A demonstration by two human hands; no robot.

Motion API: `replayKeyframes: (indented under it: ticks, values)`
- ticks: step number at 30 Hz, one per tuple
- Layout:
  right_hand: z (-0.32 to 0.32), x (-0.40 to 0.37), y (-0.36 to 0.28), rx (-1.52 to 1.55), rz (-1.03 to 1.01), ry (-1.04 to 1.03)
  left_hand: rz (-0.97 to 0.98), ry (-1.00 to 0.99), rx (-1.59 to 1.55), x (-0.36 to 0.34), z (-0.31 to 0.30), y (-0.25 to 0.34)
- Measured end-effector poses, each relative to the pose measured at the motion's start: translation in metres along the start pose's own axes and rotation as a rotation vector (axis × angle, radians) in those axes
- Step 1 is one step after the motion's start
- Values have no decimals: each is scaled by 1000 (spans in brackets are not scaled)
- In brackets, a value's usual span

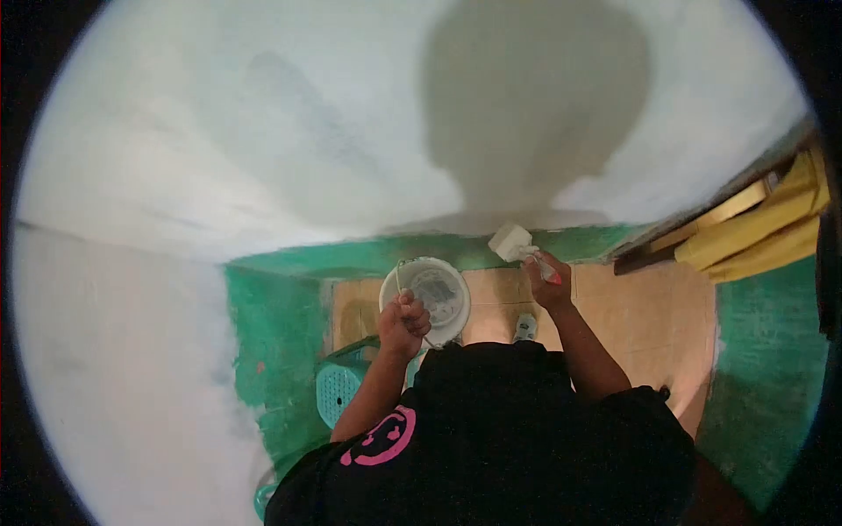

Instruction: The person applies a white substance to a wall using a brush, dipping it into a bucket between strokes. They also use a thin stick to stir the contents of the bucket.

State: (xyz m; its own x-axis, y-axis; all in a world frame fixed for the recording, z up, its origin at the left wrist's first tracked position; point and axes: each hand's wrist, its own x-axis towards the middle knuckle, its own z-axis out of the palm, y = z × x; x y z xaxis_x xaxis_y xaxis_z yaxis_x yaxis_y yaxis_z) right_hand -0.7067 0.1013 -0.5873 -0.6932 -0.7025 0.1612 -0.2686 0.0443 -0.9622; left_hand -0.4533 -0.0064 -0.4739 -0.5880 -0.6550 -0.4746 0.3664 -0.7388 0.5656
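My left hand [404,324] is closed round the thin wire handle [399,273] of a white bucket [466,302]. The bucket hangs or stands below that hand, with whitish paint and smears inside. In my right hand [554,282] is a paintbrush [511,242], gripped by its handle, with some red showing near the fingers. White paint coats its wide bristles, which overlap the green strip low on the wall [351,257] in this view. Above that strip the wall is painted white.
A turquoise plastic stool [337,393] stands at left, beside a green wall patch [272,351]. Yellow cloth [759,232] hangs over a wooden piece at right. My foot [525,328] is on the tan tiled floor [649,316]. A head-shaped shadow falls on the wall.
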Motion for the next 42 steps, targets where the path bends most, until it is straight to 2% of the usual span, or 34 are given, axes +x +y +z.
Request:
replayKeyframes:
  ticks: [2, 3, 6, 8, 12, 14, 15, 16, 18, 19, 20, 22, 23, 25, 26, 27, 29, 30, 31, 32, 33, 35, 37, 40, 42]
  values:
    - [6, 10, 8, 356, -45, 6, 25, 20, -19, 3, 2, -4]
    - [7, 16, 12, 363, -52, -7, 36, 18, -30, 4, 4, -8]
    - [3, 27, 12, 303, -140, -51, 75, 80, -21, 9, 5, -18]
    - [-4, 27, -16, 262, -164, -132, 84, 47, -37, 14, -2, -21]
    - [-10, 15, -56, 116, -284, -135, 102, -12, -53, -2, 9, -21]
    - [-20, 14, -87, -1, -524, -163, 112, -49, -71, -11, 21, -22]
    - [-26, 17, -101, 17, -467, -269, 112, -77, -93, -15, 27, -23]
    - [-25, 23, -103, 26, -467, -259, 113, -77, -80, -13, 26, -25]
    - [-30, 38, -117, -156, -637, -384, 120, -103, -106, -14, 29, -27]
    - [-38, 46, -132, -164, -640, -378, 117, -112, -106, -17, 35, -27]
    - [-48, 55, -151, -182, -732, -397, 119, -86, -78, -21, 43, -27]
    - [-52, 70, -178, -265, -877, -414, 131, -75, -47, -20, 27, -24]
    - [-51, 77, -192, -336, -917, -425, 113, -131, -48, -16, 10, -21]
    - [-62, 84, -233, -539, -964, -298, 97, -198, -56, -16, -6, -20]
    - [-60, 95, -251, -532, -1171, -192, 76, -122, -55, -14, -13, -14]
    - [-63, 95, -269, -396, -1195, -13, 64, -53, -46, -10, -18, -12]
    - [-80, 91, -302, -416, -1327, 122, 72, -127, -45, -8, -32, -9]
    - [-82, 84, -321, -434, -1340, 123, 73, -185, -38, -7, -37, -5]
    - [-87, 71, -338, -408, -1360, 226, 75, -208, -43, -9, -38, -3]
    - [-89, 61, -352, -381, -1376, 327, 58, -191, -72, -15, -36, 1]
    - [-85, 57, -362, -400, -1391, 331, 38, -174, -103, -22, -37, 6]
    - [-80, 58, -361, -513, -1534, 311, 39, -233, -85, -27, -40, 10]
    - [-56, 35, -353, -777, -1361, 157, 47, -291, -64, -31, -48, 16]
    - [-14, 15, -313, -814, -1275, -119, 27, -364, -104, -35, -55, 23]
    - [2, 11, -302, -869, -1292, -196, 8, -279, -99, -39, -57, 30]
